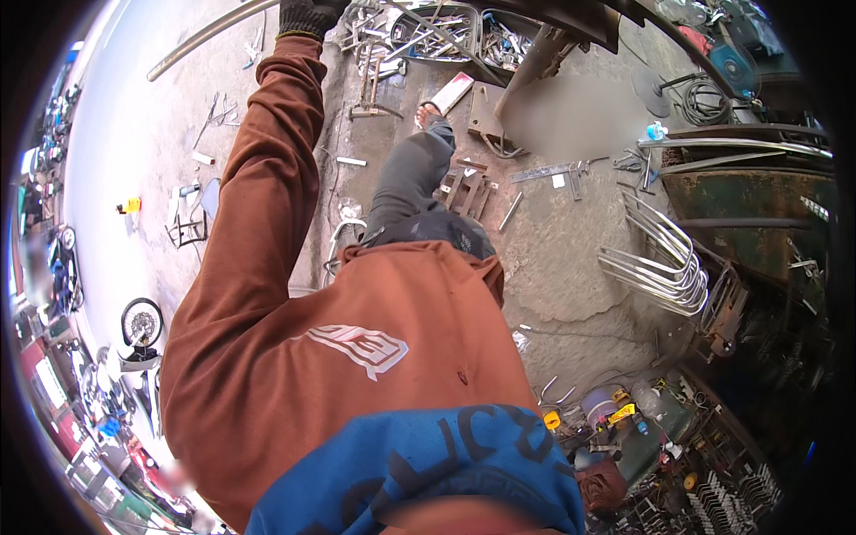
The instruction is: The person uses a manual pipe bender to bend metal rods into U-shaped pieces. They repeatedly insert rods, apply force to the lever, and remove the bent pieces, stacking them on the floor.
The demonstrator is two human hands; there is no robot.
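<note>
My left hand point(308, 16), in a black knitted glove, is at the top edge with the arm stretched far forward. A long, pale metal tube point(214, 37) runs from the upper left up to the glove, and the hand appears closed round it. The frame's edge cuts off part of the fingers. Right of the glove, a dark metal frame point(580, 20) hangs across the top. My right hand is out of the picture.
Two bins of metal scraps point(437, 36) stand ahead, near my foot point(430, 114). A steel square point(553, 171) lies on the concrete. Bent shiny tubes point(664, 259) are stacked at the right beside a rusty bench point(740, 196). A fan point(733, 69) stands at the far right.
</note>
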